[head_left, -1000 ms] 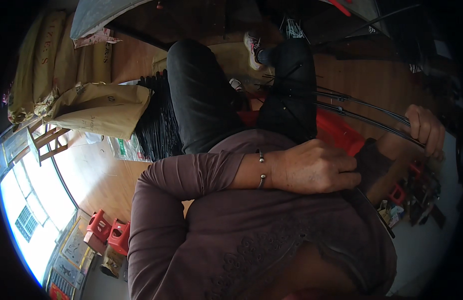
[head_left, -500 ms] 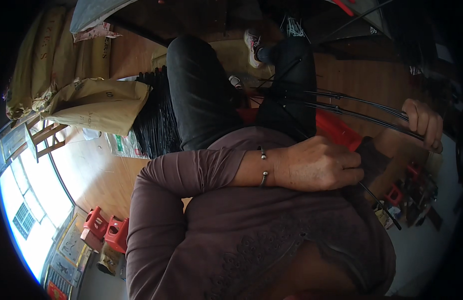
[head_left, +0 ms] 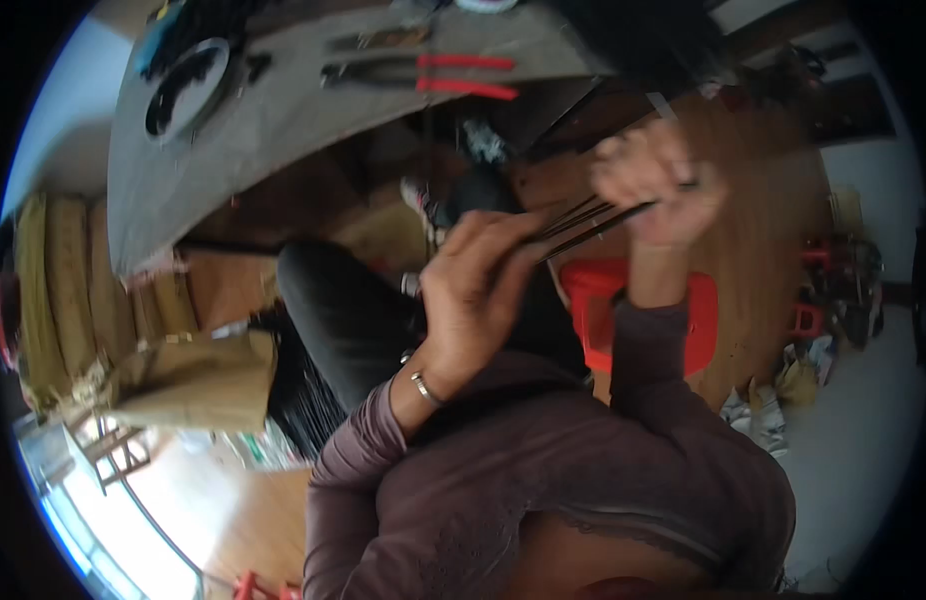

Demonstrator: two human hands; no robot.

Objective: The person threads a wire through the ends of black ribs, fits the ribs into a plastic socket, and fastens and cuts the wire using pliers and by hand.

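Several thin black jointed rods point(head_left: 585, 222), resembling umbrella ribs, stretch between my two hands over my lap. My left hand point(head_left: 478, 285), with a bracelet at its wrist, closes round their near end, its fingers pointing up and to the right. Farther out on the right, my right hand point(head_left: 663, 185) is curled tight on the other end and smeared by motion. Much of the rods' length is hidden in the hands, and their joints are too blurred to make out.
Pliers with red handles point(head_left: 468, 62) and a round dish point(head_left: 188, 90) of dark bits lie on the grey table point(head_left: 273, 140). A red stool point(head_left: 698, 320) stands at my right. A brown sack point(head_left: 198, 375) and a bundle of black rods point(head_left: 298, 375) are at my left.
My left hand has gone from in front of my chest to above my lap. My right hand has moved inward and forward with the rods. The view has shifted, showing more of the table.
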